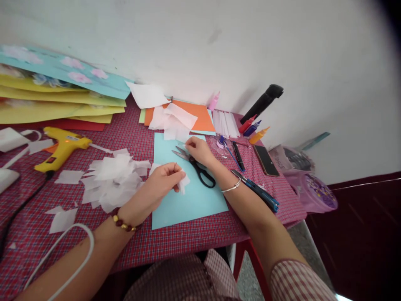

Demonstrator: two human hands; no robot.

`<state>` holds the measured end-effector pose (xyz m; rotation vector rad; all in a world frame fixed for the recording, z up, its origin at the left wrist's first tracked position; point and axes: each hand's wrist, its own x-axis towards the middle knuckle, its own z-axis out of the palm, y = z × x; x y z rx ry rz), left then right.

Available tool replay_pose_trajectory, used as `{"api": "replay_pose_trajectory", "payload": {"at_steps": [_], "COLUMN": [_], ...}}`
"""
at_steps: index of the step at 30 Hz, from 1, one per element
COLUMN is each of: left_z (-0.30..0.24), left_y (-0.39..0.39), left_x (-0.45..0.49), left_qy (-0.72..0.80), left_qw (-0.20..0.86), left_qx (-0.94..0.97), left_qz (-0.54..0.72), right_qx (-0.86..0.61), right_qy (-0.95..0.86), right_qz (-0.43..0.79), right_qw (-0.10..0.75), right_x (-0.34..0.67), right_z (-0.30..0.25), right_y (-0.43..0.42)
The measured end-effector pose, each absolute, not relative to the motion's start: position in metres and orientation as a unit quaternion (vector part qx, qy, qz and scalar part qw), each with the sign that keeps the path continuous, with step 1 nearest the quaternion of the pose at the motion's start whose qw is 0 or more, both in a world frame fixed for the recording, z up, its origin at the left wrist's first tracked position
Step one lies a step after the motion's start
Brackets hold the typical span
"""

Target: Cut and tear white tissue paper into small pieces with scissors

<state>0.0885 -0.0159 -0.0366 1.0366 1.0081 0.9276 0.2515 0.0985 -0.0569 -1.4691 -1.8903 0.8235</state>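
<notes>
My left hand [164,179] is closed in a pinch over the light blue sheet [188,209], gripping a small crumpled piece of white tissue paper [184,183]. Beyond it, my right hand [199,150] has its fingertips pressed together; what lies between them, if anything, is too small to make out. Black-handled scissors [200,170] rest on the sheet just beside my right hand, blades partly apart and pointing left. A heap of white tissue squares [112,179] spreads to the left of my left hand. Larger tissue pieces [175,121] lie past the sheet's far edge.
A yellow glue gun [64,146] with a black cord lies at left. Stacked coloured sheets [62,104] lean by the wall. On the right are a blue cutter [257,191], a black marker [238,154], a phone [266,160], paint tubes [259,135] and white glue sticks [226,123].
</notes>
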Motion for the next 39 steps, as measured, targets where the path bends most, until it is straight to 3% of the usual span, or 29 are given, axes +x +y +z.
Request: {"api": "replay_pose_trajectory", "payload": {"at_steps": [4,10,17,26,39], "left_z": [-0.033,-0.039,-0.030,-0.032,-0.032], "left_y": [-0.016,-0.016,-0.018,-0.023,-0.027], "left_x": [0.088,0.090,0.088,0.093,0.092], "left_qy": [0.450,0.473,0.407,0.481,0.491], "left_qw": [0.653,0.650,0.729,0.666,0.661], "left_qx": [0.423,0.399,0.378,0.398,0.425], "left_qz": [0.438,0.441,0.400,0.408,0.376], "right_qx": [-0.465,-0.376,-0.299,-0.285,-0.280], "right_qy": [-0.538,-0.464,-0.499,-0.559,-0.566], "right_qz": [0.576,0.704,0.731,0.696,0.691], "right_qw": [0.403,0.385,0.356,0.349,0.351], "right_x": [0.268,0.277,0.274,0.267,0.264], "right_z": [-0.050,-0.043,-0.047,-0.051,-0.058], "right_y": [0.070,0.026,0.013,0.014,0.014]}}
